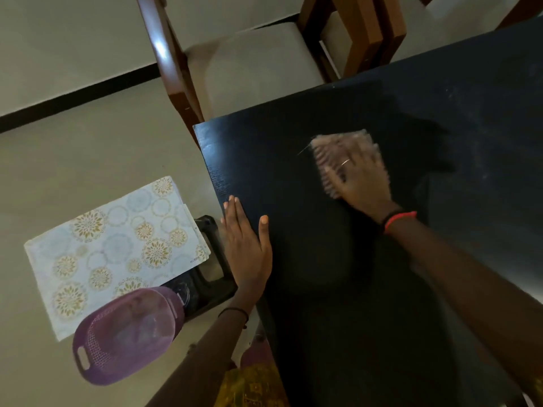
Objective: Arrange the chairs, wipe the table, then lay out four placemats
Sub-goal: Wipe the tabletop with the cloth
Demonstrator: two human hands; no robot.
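The black table (293, 160) fills the right half of the view. My right hand (363, 176) presses a pinkish cloth (326, 148) flat on the tabletop, blurred by motion. My left hand (246, 245) lies flat with straight fingers on the table's left edge. A stack of pale placemats (111, 248) with gold and blue flower circles rests on a black stool (214, 277) left of the table. A wooden chair (249, 66) with a beige seat stands at the table's far side, with a second chair (367, 33) beside it.
A purple perforated basket (126, 333) sits by the stool at the lower left. Beige floor tiles (88, 148) with a dark stripe extend to the left. The far right of the tabletop shows dusty smears (484, 127).
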